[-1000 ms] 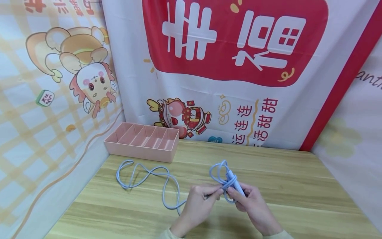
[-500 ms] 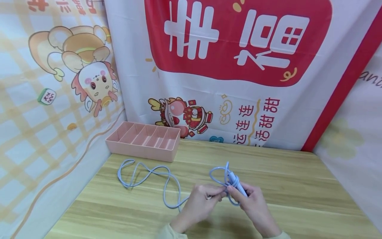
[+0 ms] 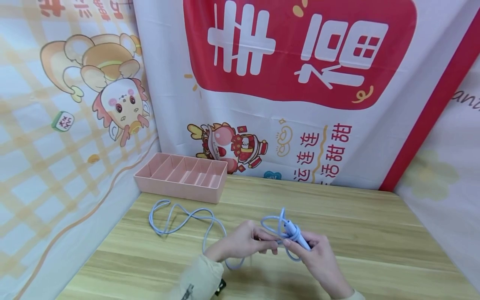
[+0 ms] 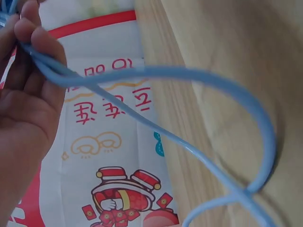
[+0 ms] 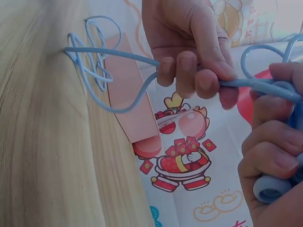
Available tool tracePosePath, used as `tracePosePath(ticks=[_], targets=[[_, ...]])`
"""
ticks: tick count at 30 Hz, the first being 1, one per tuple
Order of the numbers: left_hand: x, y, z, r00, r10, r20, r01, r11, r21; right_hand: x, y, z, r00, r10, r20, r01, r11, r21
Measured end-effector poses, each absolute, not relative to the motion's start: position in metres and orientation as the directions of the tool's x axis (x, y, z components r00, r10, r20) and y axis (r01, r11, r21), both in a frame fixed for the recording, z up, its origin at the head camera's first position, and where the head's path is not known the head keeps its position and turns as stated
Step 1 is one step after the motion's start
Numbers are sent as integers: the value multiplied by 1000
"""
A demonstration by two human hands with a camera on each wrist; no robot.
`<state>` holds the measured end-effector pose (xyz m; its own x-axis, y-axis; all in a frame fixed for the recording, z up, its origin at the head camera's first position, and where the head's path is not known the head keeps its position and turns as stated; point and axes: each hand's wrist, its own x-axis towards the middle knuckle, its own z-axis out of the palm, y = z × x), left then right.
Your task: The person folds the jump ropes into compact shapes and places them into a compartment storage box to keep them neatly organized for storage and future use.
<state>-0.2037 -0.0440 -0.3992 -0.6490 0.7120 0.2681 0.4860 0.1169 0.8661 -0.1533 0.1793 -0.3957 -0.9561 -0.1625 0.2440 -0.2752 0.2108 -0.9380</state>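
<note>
A light blue jump rope is in both hands over the wooden table. My right hand (image 3: 320,256) grips its handle (image 3: 299,239), which has several turns of cord wound about it. Loops of cord stand out past the handle's far end. Close beside it, my left hand (image 3: 243,241) pinches the cord, its fingertips near the right thumb. In the right wrist view, a stretch of cord (image 5: 246,82) runs taut between the hands, and the handle's hollow end (image 5: 271,189) shows below the curled right fingers. The loose cord (image 3: 195,216) trails leftward from my left hand across the table.
A pink divided box (image 3: 180,177) with several compartments stands at the table's back left, behind the loose cord. Printed cloth (image 3: 240,104) hangs along the back and the left side. The wooden tabletop (image 3: 356,216) extends to the right of the hands.
My left forearm has swung out to the left and turned, bringing more sleeve into view, while the left fingers stay near the handle. The trailing cord shifts with it. My right hand barely moves.
</note>
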Motion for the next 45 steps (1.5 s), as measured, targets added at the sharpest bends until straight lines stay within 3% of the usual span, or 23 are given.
tracePosePath(ticks=[6, 15, 19, 23, 27, 30, 36, 45], targets=[[-222, -51, -398, -586, 788, 188, 508, 176, 843, -154, 180, -399, -915, -221, 339, -387, 234, -892], [-237, -41, -394, -625, 774, 104, 559, 350, 751, -156, 183, -403, -895, -262, 360, -435, 341, -833], [-241, -37, -389, -592, 800, 100, 609, 362, 706, -157, 186, -406, -820, -343, 458, -565, 359, -743], [-245, -38, -384, -591, 806, 45, 539, 352, 765, -159, 187, -406, -712, -413, 568, -698, 320, -641], [-250, -39, -378, -587, 809, 2, 503, 363, 784, -159, 187, -405, -664, -491, 564, -737, 301, -605], [-253, -37, -373, -561, 828, -17, 558, 393, 731, -160, 186, -405, -650, -573, 499, -737, 315, -598], [-246, -24, -357, -471, 881, -48, 750, 429, 504, -159, 184, -407, -663, -642, 383, -717, 400, -571], [-225, -2, -337, -481, 876, 38, 832, 442, 334, -164, 185, -410, -744, -574, 341, -637, 457, -621]])
